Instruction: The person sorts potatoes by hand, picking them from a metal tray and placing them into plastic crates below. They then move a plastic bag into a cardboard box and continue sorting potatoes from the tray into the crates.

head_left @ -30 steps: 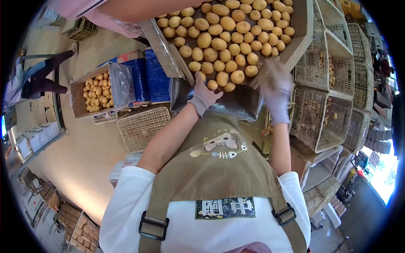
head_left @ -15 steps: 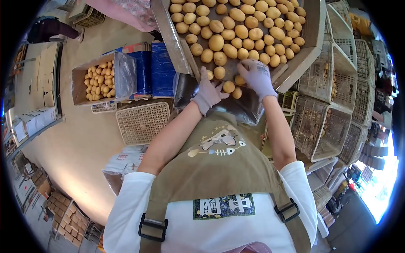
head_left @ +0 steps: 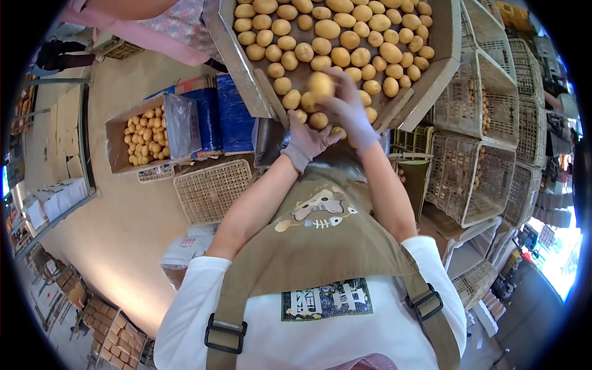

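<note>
Gloved hands at the low end of a potato tray (head_left: 237, 49)
The right hand (head_left: 350, 112) grips one potato (head_left: 320, 83), blurred, just above the heap at 12 o'clock. The left hand (head_left: 304, 140) lies open, palm down, at the tray's outlet, beside loose potatoes (head_left: 317, 120) and above a dark bag (head_left: 268, 139). A cardboard box (head_left: 117, 145) of potatoes sits at 9 o'clock; baskets (head_left: 475, 179) stack at 3 o'clock.
</note>
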Available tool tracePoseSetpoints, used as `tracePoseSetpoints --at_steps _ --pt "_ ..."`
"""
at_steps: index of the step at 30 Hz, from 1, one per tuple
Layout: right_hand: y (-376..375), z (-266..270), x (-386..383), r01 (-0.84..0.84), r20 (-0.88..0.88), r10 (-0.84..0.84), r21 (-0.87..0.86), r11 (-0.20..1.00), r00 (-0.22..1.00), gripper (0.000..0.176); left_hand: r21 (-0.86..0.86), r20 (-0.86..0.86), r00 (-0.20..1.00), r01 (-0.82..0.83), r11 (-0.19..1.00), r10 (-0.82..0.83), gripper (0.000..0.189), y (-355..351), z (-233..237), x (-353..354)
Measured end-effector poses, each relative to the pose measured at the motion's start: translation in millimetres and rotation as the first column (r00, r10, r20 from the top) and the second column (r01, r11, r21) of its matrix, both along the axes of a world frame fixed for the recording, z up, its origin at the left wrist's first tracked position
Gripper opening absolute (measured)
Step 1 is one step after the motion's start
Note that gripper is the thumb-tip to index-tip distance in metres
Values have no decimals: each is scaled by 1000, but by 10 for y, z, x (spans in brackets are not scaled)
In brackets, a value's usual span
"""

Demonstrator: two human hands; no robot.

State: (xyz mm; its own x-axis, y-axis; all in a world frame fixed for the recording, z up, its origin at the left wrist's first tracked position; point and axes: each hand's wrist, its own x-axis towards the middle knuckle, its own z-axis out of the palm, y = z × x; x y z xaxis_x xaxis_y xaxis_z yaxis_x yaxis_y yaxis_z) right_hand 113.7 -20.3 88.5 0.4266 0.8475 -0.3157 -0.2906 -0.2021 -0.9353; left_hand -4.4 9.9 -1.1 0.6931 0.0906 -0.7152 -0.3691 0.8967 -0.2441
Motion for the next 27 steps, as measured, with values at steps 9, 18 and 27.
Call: tracePoseSetpoints --at_steps 9,18,27 --pt "-2965 381 857 824 -577 -654 59 563 489 54 60 209 978 -2 998 -10 76 -6 -77 1" --pt "-4873 711 1419 912 129 -991 409 20 -36 37 82 133 989 58 995 -69 87 -11 18 33" --pt "-244 14 1605 410 953 126 -234 882 274 53 138 182 982 34 990 -59 82 7 -79 -18"
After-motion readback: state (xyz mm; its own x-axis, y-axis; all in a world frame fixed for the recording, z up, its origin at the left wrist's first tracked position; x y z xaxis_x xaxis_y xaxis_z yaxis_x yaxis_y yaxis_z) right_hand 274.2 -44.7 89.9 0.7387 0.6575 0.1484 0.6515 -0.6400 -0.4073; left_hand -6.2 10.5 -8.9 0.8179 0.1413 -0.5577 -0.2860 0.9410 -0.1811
